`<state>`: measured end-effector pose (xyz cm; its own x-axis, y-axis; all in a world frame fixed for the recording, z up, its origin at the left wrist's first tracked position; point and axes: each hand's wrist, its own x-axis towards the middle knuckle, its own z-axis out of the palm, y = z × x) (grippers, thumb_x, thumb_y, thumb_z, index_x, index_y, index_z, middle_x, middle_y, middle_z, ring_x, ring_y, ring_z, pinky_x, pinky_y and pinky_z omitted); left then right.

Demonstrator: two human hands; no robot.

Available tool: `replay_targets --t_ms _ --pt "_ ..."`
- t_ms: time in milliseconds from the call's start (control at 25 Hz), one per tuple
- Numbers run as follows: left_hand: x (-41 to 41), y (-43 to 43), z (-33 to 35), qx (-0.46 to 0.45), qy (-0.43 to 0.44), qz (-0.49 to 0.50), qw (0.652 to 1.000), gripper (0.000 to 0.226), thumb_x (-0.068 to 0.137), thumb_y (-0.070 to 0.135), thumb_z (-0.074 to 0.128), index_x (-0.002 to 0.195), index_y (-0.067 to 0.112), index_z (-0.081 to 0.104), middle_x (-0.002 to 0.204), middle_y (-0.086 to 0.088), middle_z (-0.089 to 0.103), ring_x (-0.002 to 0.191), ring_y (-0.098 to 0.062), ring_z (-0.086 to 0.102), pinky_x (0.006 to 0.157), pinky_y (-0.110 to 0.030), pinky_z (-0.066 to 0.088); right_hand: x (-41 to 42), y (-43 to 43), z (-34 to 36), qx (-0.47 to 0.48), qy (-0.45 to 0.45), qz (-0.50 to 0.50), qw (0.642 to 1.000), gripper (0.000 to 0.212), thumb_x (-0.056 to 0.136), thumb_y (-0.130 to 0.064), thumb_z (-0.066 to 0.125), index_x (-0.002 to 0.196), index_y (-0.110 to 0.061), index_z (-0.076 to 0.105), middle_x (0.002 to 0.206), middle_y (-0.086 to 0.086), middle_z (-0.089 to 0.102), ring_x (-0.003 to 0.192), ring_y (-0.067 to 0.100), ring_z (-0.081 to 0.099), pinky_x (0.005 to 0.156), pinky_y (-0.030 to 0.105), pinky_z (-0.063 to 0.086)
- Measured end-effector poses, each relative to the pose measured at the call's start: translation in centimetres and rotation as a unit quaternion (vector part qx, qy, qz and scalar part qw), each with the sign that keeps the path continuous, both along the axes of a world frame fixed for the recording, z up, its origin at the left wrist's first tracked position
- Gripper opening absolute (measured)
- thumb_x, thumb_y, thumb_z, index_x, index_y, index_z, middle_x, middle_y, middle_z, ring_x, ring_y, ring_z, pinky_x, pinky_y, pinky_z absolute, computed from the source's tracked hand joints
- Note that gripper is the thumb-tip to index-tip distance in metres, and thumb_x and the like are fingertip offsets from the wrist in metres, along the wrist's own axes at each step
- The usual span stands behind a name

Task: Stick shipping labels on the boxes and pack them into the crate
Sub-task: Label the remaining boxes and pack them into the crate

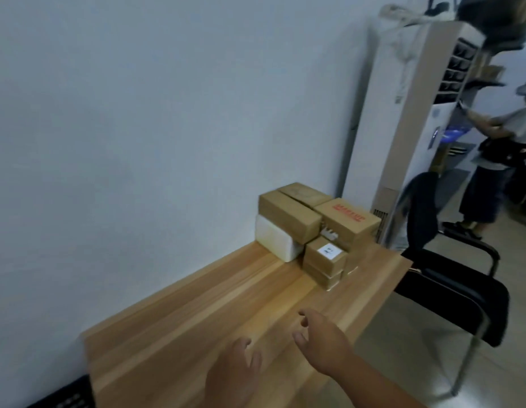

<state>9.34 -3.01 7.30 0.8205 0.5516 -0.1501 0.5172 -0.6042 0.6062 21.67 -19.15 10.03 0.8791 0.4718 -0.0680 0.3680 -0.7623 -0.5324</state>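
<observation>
Both hands are empty and apart. The left hand (236, 368) hovers low over the near part of the light wooden counter (197, 313), fingers loosely spread. The right hand (322, 334) is a little further forward, fingers relaxed and pointing toward the stack. Neither touches anything.

The boxes are piled at the far end of the counter, against the wall and well apart from the hands:
- the small square brown cardboard box (323, 260) sits at the front of the pile, on a flatter carton, with a white paper label (329, 250) already on its lid
- the long brown cardboard box (288, 219) rests on a white rectangular block (275, 241)
- the brown cardboard box with red print (348, 223) is on the right, near the counter's edge

No crate is in view, and no loose labels that I can see.

Judgement: the cartons look stiff and fairly light, with matt, non-slippery faces. The small labelled box is best taken by its two side walls, thumb opposite fingers. Lift it straight up so that the neighbours do not shift. The red-print box is the risk, being close to the edge, beside the black chair (450, 281).
</observation>
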Motion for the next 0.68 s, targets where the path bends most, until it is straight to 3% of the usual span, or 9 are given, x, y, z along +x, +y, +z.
replay_targets --t_ms 280,480,680 --pt "15.4 -10.2 1.3 -0.042 0.003 -0.025 0.999 0.039 0.098 0.053 0.047 0.132 0.035 0.055 0.131 0.016 0.057 0.117 -0.007 0.057 0.1 -0.029 0.045 14.1 -10.9 -0.8 0.02 0.04 -0.07 0.997 0.05 0.094 -0.04 0.061 0.141 -0.027 0.049 0.12 -0.013 0.057 0.105 0.008 0.06 0.094 0.032 0.053" --pt "27.0 -8.3 -0.4 -0.045 0.0 -0.004 0.999 0.046 0.098 0.055 0.045 0.135 0.032 0.056 0.136 0.012 0.058 0.123 -0.01 0.056 0.101 -0.031 0.043 23.9 -8.6 -2.0 0.049 0.043 -0.066 0.996 0.038 0.094 -0.048 0.058 0.128 -0.033 0.053 0.12 -0.016 0.059 0.1 0.005 0.061 0.089 0.033 0.054" --pt "35.7 -6.2 -3.5 -0.098 0.021 0.031 0.994 0.053 0.1 0.059 0.041 0.142 0.028 0.051 0.141 0.008 0.054 0.124 -0.013 0.055 0.105 -0.04 0.046 31.2 -4.7 -4.0 0.052 0.019 -0.073 0.996 0.044 0.097 -0.046 0.057 0.136 -0.028 0.048 0.125 -0.011 0.056 0.106 0.01 0.06 0.086 0.032 0.053"
